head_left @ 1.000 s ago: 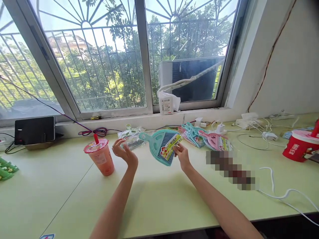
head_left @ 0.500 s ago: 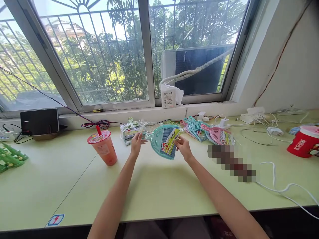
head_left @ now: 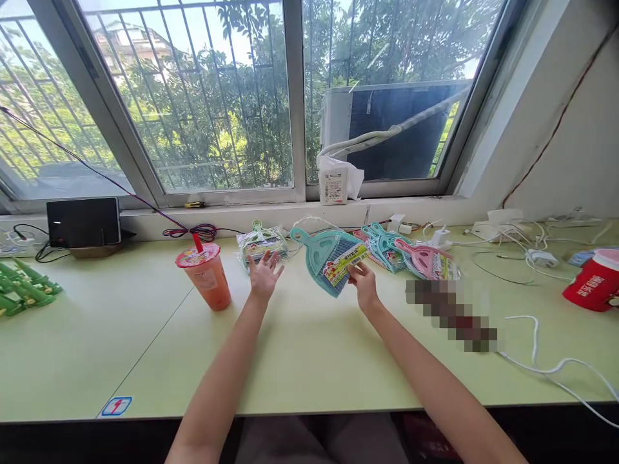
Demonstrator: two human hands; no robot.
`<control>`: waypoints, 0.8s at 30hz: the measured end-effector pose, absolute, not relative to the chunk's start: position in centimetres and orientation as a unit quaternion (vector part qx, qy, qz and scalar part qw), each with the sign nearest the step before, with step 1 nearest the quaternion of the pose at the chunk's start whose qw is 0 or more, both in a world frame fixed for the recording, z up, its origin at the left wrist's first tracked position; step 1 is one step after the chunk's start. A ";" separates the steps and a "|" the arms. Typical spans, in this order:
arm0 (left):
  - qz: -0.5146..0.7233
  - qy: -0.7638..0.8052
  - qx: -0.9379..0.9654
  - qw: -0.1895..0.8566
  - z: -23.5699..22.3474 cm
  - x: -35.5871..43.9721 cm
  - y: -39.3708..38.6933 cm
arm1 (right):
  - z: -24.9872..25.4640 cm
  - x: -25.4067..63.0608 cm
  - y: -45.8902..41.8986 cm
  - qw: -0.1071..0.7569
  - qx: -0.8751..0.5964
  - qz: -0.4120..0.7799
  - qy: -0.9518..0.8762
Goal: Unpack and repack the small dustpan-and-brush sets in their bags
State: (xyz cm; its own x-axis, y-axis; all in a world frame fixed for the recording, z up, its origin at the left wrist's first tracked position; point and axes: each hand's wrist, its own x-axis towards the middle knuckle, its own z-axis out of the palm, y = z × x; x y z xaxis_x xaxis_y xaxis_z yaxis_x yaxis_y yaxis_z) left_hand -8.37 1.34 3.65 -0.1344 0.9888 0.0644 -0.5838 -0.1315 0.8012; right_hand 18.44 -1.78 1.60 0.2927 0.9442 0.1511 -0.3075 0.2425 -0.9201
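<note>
A teal dustpan and brush set (head_left: 322, 258) with a yellow label is held up over the table, its handle pointing to the upper left. My right hand (head_left: 365, 288) pinches its lower right edge by the label. Free of it, my left hand (head_left: 264, 276) is open with spread fingers, in front of a wrapped set with a green handle (head_left: 261, 241). Behind and to the right lie more packaged sets, teal ones (head_left: 384, 243) and a pink one (head_left: 425, 258).
A red drink cup with a straw (head_left: 207, 280) stands left of my left arm. Further left are a dark tablet (head_left: 84, 222) and green pieces (head_left: 24, 287). To the right are white cables (head_left: 534, 335), a red container (head_left: 592, 280) and a pixelated patch. A window runs behind the table (head_left: 314, 361).
My left hand has let go of the handle end and opened its fingers. The dustpan set has tilted, handle up, still in my right hand. The camera view has shifted slightly.
</note>
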 end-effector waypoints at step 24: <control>0.559 0.317 0.439 0.628 1.6 1.7 -3.1 | 1.1 17.1 -2.3 0.663 -0.440 0.458 -0.396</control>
